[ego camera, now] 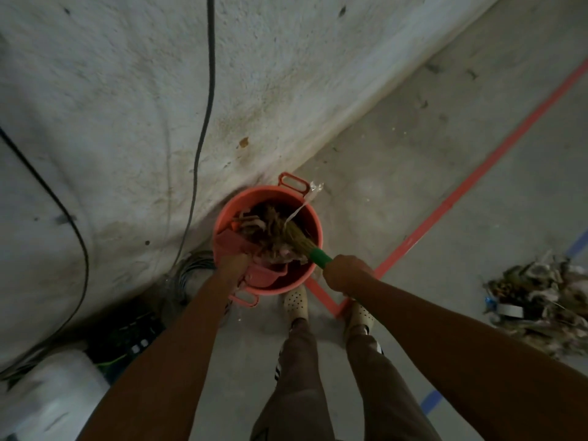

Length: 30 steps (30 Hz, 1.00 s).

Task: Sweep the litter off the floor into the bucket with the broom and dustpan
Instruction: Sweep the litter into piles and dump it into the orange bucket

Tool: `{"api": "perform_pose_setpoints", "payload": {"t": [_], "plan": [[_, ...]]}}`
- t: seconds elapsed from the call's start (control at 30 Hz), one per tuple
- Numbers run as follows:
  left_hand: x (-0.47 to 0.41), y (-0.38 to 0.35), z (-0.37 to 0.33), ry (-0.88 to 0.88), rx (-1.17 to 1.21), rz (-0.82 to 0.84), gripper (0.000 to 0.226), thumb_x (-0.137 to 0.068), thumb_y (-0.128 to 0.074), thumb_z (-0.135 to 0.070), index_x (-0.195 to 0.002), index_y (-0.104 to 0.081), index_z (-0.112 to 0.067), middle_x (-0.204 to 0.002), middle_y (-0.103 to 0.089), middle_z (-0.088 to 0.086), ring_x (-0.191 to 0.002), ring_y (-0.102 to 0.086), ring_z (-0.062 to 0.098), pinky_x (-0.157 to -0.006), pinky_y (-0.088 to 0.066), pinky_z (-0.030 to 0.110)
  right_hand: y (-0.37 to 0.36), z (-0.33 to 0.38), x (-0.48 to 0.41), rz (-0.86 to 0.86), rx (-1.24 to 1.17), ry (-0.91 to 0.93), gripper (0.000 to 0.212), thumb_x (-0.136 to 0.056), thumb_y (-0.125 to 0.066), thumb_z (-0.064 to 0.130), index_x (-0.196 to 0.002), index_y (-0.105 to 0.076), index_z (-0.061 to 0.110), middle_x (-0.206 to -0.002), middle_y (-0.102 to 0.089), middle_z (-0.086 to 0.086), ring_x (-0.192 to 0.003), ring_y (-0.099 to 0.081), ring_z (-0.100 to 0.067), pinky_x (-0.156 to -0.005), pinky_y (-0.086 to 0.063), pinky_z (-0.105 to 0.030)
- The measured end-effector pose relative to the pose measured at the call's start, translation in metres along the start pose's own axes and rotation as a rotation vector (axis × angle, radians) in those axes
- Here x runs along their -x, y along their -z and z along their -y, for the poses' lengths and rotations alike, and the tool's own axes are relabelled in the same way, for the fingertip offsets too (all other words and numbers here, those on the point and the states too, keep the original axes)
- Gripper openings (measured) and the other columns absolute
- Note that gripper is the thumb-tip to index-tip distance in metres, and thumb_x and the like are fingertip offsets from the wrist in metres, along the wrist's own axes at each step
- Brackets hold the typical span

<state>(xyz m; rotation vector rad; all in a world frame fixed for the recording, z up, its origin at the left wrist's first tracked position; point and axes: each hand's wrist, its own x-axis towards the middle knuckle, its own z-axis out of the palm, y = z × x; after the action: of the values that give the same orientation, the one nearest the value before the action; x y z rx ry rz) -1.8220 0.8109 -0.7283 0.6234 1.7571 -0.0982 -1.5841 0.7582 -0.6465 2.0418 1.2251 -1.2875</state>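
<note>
Partway done, by the look of it: a heap of litter [541, 300] lies uncollected on the concrete floor [445, 192], well off to the right of the right hand's fingers; the orange bucket [264, 192] stands against the wall just beyond both sets of fingers, holding leaves and scraps; the pink dustpan [230, 243], tipped over the rim, is gripped by the left hand [234, 265], fingers curled round its handle; the right hand [346, 275] is closed tight round the green grip of the grass broom [305, 246], its bristles inside the bucket, seemingly scraping the pan's load out.
</note>
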Motion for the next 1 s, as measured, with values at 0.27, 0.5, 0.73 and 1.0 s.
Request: {"api": "perform_pose_setpoints", "payload": {"t": [0.27, 0.5, 0.73, 1.0], "plan": [[0.033, 0.026, -0.014, -0.137, -0.174, -0.046, 0.024, -0.095, -0.045, -0.010, -0.075, -0.056, -0.003, -0.064, -0.052, 0.018, -0.050, -0.050, 0.029, -0.046, -0.040, 0.032, 0.005, 0.008, 0.030, -0.037, 0.006, 0.029, 0.020, -0.099, -0.050, 0.025, -0.086, -0.059, 0.012, -0.083, -0.065, -0.003, -0.066, -0.060, -0.018, -0.057, -0.049, -0.025], [0.051, 0.020, -0.017, -0.163, -0.214, -0.052, 0.017, -0.096, -0.046, -0.012, -0.079, -0.050, -0.009, -0.063, -0.047, 0.011, -0.046, -0.045, 0.019, -0.035, -0.038, 0.024, -0.008, -0.004, 0.043, -0.063, 0.021, 0.037, 0.025, -0.099, -0.048, 0.024, -0.078, -0.054, 0.014, -0.079, -0.060, -0.001, -0.065, -0.057, -0.017, -0.057, -0.048, -0.026], [0.069, 0.002, -0.012, -0.126, -0.103, -0.058, 0.014, -0.095, -0.049, -0.012, -0.081, -0.051, -0.010, -0.061, -0.046, 0.007, -0.029, -0.041, 0.008, -0.032, -0.028, 0.012, -0.014, -0.025, 0.065, -0.086, 0.011, 0.072, 0.030, -0.102, -0.044, 0.027, -0.074, -0.047, 0.017, -0.073, -0.054, 0.001, -0.054, -0.046, -0.011, -0.049, -0.039, -0.022], [0.106, -0.014, 0.003, -0.164, -0.027, -0.134, 0.011, -0.086, -0.053, -0.006, -0.076, -0.053, -0.003, -0.052, -0.047, 0.009, -0.030, -0.044, 0.014, -0.040, -0.037, 0.017, 0.000, -0.037, 0.105, -0.084, 0.017, 0.234, 0.028, -0.103, -0.041, 0.019, -0.088, -0.061, 0.007, -0.102, -0.071, -0.014, -0.092, -0.072, -0.030, -0.083, -0.061, -0.041]]}}
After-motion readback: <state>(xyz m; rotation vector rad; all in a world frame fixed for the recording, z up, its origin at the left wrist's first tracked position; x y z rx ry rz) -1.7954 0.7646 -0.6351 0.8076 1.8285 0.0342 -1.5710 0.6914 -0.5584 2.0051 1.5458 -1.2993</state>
